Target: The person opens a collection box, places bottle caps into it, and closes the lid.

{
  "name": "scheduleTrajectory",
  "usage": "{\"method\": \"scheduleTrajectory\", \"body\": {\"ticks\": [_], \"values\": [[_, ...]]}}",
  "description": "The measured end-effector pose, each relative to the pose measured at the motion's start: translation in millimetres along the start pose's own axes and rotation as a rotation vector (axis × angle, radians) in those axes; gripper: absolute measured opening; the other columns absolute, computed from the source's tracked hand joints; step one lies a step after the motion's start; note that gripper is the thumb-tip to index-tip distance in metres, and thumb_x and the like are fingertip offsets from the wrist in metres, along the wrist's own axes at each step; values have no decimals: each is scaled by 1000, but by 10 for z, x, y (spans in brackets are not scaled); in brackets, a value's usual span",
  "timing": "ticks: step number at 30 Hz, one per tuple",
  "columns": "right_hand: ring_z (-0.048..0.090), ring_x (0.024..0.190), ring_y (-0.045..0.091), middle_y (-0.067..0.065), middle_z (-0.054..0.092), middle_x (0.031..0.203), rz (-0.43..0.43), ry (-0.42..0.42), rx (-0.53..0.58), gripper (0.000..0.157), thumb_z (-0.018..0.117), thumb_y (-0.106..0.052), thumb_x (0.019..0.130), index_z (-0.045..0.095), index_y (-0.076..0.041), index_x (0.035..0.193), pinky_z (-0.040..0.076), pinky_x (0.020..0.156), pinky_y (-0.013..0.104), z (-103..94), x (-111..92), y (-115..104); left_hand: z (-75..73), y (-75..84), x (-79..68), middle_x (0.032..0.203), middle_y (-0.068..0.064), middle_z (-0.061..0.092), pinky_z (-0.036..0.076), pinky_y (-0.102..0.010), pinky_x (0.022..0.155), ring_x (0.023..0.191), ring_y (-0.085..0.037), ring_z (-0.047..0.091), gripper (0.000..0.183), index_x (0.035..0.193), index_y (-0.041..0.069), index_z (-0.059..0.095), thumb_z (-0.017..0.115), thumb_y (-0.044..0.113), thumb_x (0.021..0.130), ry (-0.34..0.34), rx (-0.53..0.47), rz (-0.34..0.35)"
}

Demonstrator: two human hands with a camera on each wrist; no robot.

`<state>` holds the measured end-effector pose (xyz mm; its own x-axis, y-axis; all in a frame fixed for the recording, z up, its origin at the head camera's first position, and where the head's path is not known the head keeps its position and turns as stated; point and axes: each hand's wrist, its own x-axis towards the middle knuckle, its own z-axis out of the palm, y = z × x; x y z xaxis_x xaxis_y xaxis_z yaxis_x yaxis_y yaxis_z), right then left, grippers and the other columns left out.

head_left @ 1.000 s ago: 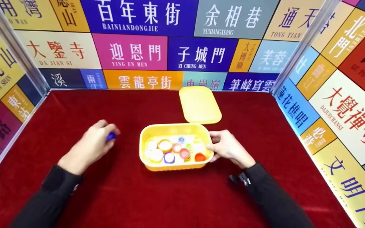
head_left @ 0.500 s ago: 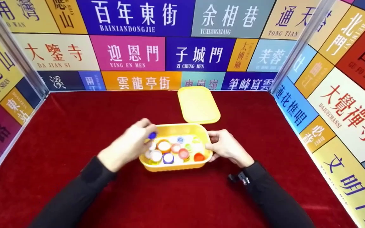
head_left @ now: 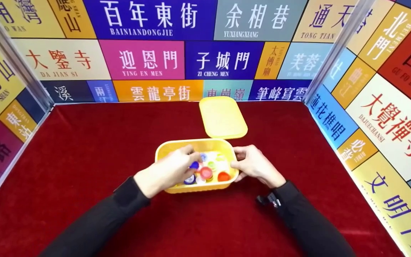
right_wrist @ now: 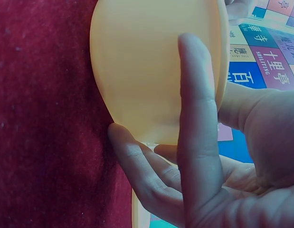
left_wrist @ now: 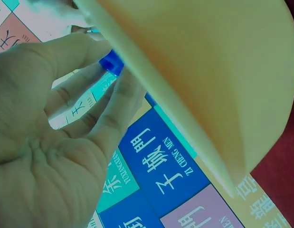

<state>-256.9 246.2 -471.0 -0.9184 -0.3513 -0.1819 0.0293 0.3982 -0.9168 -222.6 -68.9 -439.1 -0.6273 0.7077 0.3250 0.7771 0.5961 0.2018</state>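
Observation:
My left hand (head_left: 170,168) reaches over the left side of a yellow plastic container (head_left: 202,188), pinching a blue bottle cap (head_left: 194,165) between thumb and fingers. In the left wrist view, that blue cap (left_wrist: 111,63) shows beside the container's rim. Several loose caps lie inside, among them a pink-red cap (head_left: 206,172) and a bright red cap (head_left: 223,176); the left hand hides some others. At the right end, my right hand (head_left: 257,166) grips the container. Up close in the right wrist view, its fingers (right_wrist: 198,109) lie along the outer wall (right_wrist: 142,71).
A yellow lid (head_left: 223,117) lies flat behind the container. Dark red cloth (head_left: 120,125) covers the table. Printed panels (head_left: 148,59) with place names stand along the back and both sides.
From the table at left, my left hand has carried the blue bottle cap rightward and into the space over the container. The right hand has kept its grip there.

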Motion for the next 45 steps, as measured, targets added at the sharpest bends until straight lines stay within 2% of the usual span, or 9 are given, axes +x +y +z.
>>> {"method": "scheduleTrajectory", "body": {"ticks": [4, 11, 15, 21, 24, 27, 31, 38, 45], "values": [[88, 87, 31, 29, 83, 127, 0, 0, -3, 54, 72, 6, 101, 72, -1, 154, 72, 64, 41, 0, 8, -1, -5, 10, -7, 112, -19, 69, 68, -39, 84, 94, -30, 73, 29, 125, 2, 78, 91, 8, 100, -15, 9, -15], [88, 87, 32, 29, 83, 128, 6, 0, -5, 55, 73, 4, 100, 72, -2, 155, 72, 64, 41, 11, 6, -19, -5, -8, -26, 110, -18, 70, 69, -41, 84, 95, -31, 74, 23, 118, 1, 79, 91, 4, 98, 37, 11, 5], [88, 88, 32, 30, 83, 129, 6, -6, -6, 55, 73, 4, 101, 71, -1, 156, 72, 65, 41, 22, 2, -29, -22, -16, -45, 110, -18, 71, 69, -42, 85, 96, -31, 73, 22, 118, 2, 79, 90, 6, 99, 40, 15, 3], [88, 87, 32, 29, 83, 129, 12, -6, -8, 54, 73, 3, 102, 71, -2, 156, 72, 65, 41, 34, 7, -35, -73, -44, -124, 114, -16, 74, 70, -40, 89, 101, -28, 75, 22, 119, 6, 80, 91, 13, 101, 51, 39, -46], [88, 88, 33, 30, 82, 130, 11, -7, -2, 55, 73, 4, 102, 71, -2, 157, 72, 65, 41, 40, 14, -30, -92, -81, -182, 113, -14, 74, 70, -43, 94, 104, -29, 75, 23, 119, 7, 81, 93, 16, 100, 72, 67, -82], [88, 88, 34, 31, 82, 130, 7, -8, 5, 56, 72, 5, 102, 70, -1, 157, 72, 65, 42, 47, 17, -29, -99, -126, -243, 113, -14, 73, 70, -47, 93, 103, -32, 75, 25, 119, 7, 82, 94, 15, 99, 104, 88, -136], [88, 89, 34, 31, 82, 129, 3, -8, 9, 55, 72, 5, 102, 70, -1, 157, 72, 65, 42, 50, 11, -27, -93, -177, -334, 126, -18, 71, 70, -53, 88, 108, -37, 73, 34, 129, 4, 80, 92, 14, 100, 136, 49, -261], [88, 93, 35, 30, 83, 130, 14, -10, 7, 54, 73, 4, 102, 71, 0, 156, 73, 66, 43, 23, -7, -26, -43, -250, -484, 143, -27, 64, 69, -56, 104, 123, -45, 71, 60, 154, -2, 64, 89, 13, 102, 205, -62, -462], [88, 99, 36, 32, 81, 135, 19, -11, -26, 56, 73, -1, 106, 66, 1, 161, 73, 69, 43, -15, -42, -87, -34, -329, -579, 152, -33, 63, 66, -62, 113, 130, -50, 74, 77, 167, -5, 51, 88, 19, 104, 172, -173, -628]]}}
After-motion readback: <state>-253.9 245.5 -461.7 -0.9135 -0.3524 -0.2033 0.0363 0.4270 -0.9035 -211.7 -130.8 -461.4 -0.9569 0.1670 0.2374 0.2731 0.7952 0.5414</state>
